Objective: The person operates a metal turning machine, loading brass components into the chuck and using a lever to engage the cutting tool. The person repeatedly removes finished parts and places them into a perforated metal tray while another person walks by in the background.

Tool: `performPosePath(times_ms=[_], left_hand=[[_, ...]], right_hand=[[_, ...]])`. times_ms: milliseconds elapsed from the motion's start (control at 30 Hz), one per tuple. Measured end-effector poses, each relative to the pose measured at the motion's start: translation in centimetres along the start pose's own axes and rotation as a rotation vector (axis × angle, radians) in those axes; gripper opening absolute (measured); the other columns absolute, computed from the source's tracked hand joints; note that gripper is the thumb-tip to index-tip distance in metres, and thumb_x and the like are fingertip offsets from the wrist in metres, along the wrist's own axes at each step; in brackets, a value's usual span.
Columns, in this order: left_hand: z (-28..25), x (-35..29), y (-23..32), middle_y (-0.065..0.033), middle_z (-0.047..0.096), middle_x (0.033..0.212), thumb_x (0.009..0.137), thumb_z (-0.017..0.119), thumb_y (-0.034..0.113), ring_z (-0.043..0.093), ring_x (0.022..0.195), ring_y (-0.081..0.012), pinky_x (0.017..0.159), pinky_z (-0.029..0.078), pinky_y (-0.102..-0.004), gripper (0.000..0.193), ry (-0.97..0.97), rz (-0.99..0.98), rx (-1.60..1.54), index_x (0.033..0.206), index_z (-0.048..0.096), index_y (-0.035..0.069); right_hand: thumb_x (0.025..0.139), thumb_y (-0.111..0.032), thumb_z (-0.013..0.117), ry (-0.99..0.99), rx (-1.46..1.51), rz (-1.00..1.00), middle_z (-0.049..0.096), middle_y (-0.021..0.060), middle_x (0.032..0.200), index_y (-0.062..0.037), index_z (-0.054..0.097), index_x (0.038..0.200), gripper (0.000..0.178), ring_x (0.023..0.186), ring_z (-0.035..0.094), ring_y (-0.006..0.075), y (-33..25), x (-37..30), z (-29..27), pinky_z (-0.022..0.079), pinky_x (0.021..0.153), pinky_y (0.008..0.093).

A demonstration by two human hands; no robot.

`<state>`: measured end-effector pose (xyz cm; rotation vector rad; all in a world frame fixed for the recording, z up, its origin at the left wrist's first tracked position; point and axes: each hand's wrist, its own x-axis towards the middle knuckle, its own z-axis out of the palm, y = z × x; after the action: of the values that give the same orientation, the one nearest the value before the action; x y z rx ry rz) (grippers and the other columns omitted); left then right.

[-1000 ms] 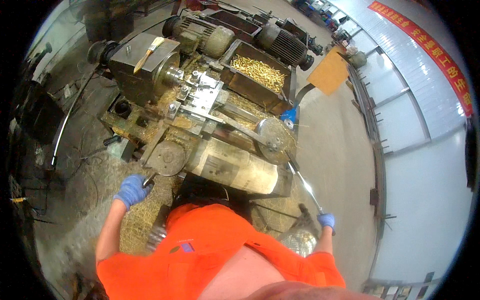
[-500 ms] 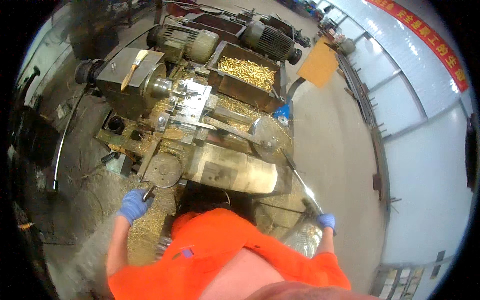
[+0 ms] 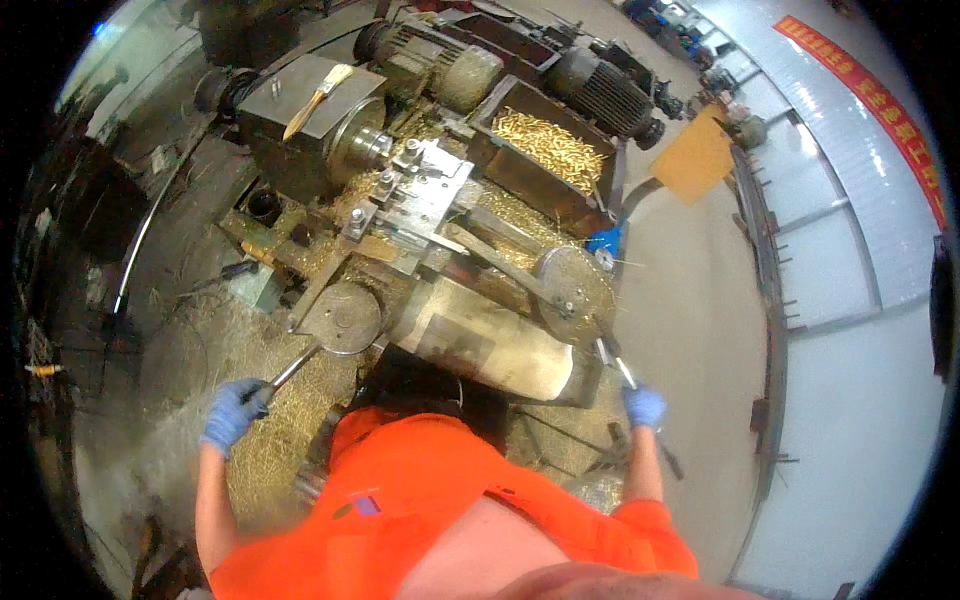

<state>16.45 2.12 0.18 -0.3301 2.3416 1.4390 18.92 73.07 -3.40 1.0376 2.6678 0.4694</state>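
Note:
Both my hands wear blue gloves at a small metal lathe. My left hand (image 3: pixel 232 412) is closed round the dark grip of a lever (image 3: pixel 292 368), which runs up to a round metal disc (image 3: pixel 342 318) at the lathe's near left. At the right, my right hand (image 3: pixel 643 406) is wrapped round another long lever (image 3: pixel 624 370). It leads to a larger disc (image 3: pixel 575 295), and its dark end sticks out below my hand. Between the discs and the chuck (image 3: pixel 370 148) sits the tool slide (image 3: pixel 428 190) with several bolts. Any workpiece in the chuck is too small to make out.
A metal box (image 3: pixel 480 160) of small brass pieces (image 3: pixel 550 145) stands behind the slide. A brush (image 3: pixel 318 100) lies on the headstock (image 3: pixel 285 105). Motors (image 3: pixel 440 65) stand at the back. A stained sheet (image 3: pixel 490 335) covers the near bed. Brass chips (image 3: pixel 270 460) litter the left floor.
My left hand has moved left, swinging its lever outward from the disc. My right hand has come up closer to the larger disc. The whole view has shifted slightly.

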Motion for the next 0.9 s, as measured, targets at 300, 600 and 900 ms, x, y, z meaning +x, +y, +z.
performPosePath(times_ms=[300,600,900], left_hand=[[5.4,0.0,-6.4,0.0023,0.049,0.059,0.085,0.058,0.035,0.041,0.051,-0.0075,0.044,0.031,-0.0236,0.033,1.080,-0.099,-0.251,0.078,0.062,0.002],[-2.9,10.7,-2.1,-0.0035,0.050,0.055,0.087,0.053,0.025,0.042,0.052,-0.0108,0.049,0.035,-0.0291,0.033,1.067,0.082,-0.066,0.069,0.055,-0.002],[-6.5,27.3,2.3,-0.0016,0.052,0.055,0.085,0.058,0.026,0.044,0.050,-0.0088,0.047,0.035,-0.0270,0.029,0.725,0.423,0.037,0.074,0.061,-0.002]], right_hand=[[0.075,-0.037,0.052,0.092,0.017,0.032,0.060,0.0140,0.108,-0.0196,0.059,0.111,0.040,0.104,0.054,0.0328,-2.4,15.3,-3.7,0.031,0.097,0.0498],[0.072,-0.032,0.057,0.146,-0.056,-0.068,0.062,0.0109,0.103,-0.0186,0.062,0.106,0.037,0.101,0.055,0.0289,-2.7,16.9,-3.3,0.036,0.092,0.0451],[0.072,-0.036,0.056,0.061,0.062,-0.089,0.064,0.0144,0.087,-0.0122,0.067,0.086,0.030,0.082,0.061,0.0340,-0.6,7.3,-1.3,0.049,0.074,0.0413]])
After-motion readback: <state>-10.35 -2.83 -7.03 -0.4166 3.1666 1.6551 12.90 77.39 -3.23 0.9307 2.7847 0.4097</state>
